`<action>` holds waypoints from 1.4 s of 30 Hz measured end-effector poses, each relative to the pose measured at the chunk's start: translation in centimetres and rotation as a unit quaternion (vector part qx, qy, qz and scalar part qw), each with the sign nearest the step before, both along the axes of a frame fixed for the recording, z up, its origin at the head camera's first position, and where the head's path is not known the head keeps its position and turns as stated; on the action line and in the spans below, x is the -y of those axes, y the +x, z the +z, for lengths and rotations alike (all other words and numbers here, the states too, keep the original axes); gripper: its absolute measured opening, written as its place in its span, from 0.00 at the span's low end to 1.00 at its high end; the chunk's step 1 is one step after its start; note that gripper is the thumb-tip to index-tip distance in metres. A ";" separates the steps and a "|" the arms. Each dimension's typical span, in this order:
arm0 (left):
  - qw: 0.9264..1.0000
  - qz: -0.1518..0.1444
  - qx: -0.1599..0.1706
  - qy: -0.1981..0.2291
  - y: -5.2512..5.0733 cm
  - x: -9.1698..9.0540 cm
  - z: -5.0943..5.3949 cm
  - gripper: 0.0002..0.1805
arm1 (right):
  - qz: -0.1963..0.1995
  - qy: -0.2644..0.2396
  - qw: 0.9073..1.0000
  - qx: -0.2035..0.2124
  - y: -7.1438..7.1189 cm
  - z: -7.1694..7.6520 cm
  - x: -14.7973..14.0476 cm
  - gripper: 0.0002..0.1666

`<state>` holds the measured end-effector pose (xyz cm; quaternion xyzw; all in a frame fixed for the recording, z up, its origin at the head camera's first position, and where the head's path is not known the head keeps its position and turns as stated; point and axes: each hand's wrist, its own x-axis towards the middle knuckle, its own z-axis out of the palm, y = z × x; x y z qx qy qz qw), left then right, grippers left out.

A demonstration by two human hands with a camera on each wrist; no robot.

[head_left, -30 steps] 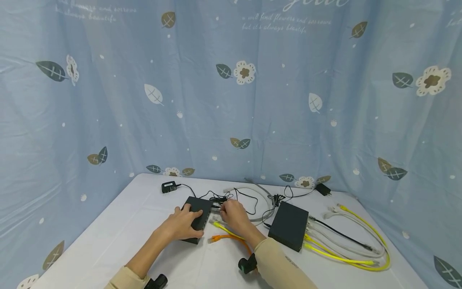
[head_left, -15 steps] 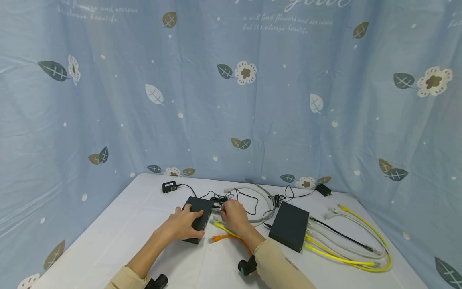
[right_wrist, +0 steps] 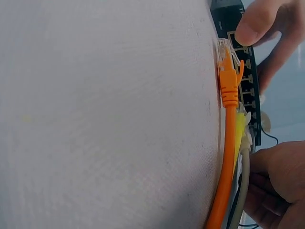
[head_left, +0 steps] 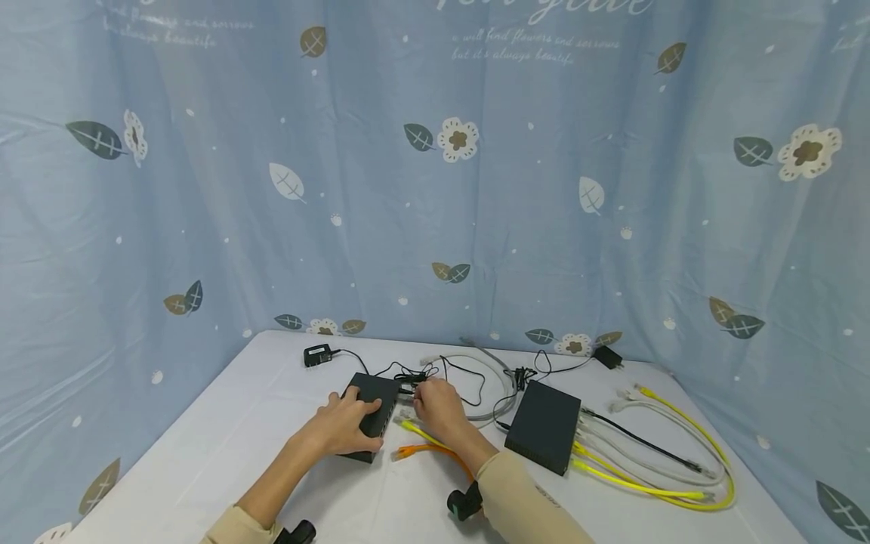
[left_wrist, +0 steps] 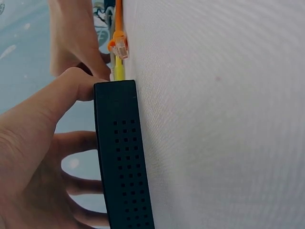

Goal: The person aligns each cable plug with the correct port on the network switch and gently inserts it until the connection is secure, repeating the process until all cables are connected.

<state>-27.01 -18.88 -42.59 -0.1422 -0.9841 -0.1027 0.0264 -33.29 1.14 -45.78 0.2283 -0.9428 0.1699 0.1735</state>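
My left hand (head_left: 340, 425) spans the left black switch box (head_left: 370, 387), fingers over its top and thumb at the port-side edge. In the left wrist view, the thumb of the left hand (left_wrist: 35, 129) touches a corner of the vented box (left_wrist: 125, 157). At the box's back right, my right hand (head_left: 445, 412) pinches a black cable (head_left: 406, 391) near the port side; its fingertips are partly hidden. The right wrist view shows the right hand (right_wrist: 281, 179) with curled fingers beyond the row of ports (right_wrist: 248, 90), and an orange plug (right_wrist: 228, 81) lying in front of them.
Yellow (head_left: 418, 429) and orange (head_left: 408, 450) cables lie between the arms. A second black box (head_left: 545, 425) stands to the right, with yellow, grey and black cables at its right side. Black adapters (head_left: 318, 354) (head_left: 607, 357) and coiled grey cable (head_left: 499, 363) lie toward the back curtain.
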 end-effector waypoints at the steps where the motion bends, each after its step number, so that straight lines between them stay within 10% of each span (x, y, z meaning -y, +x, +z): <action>1: 1.000 0.000 0.000 0.000 0.0 0.0 0.0 0.37 | 0.000 0.000 1.000 -0.003 0.0 0.0 0.0 0.05; 42: 0.999 0.015 0.038 -0.004 0.2 0.3 0.2 0.40 | -0.010 0.013 0.999 0.041 0.3 0.3 0.3 0.05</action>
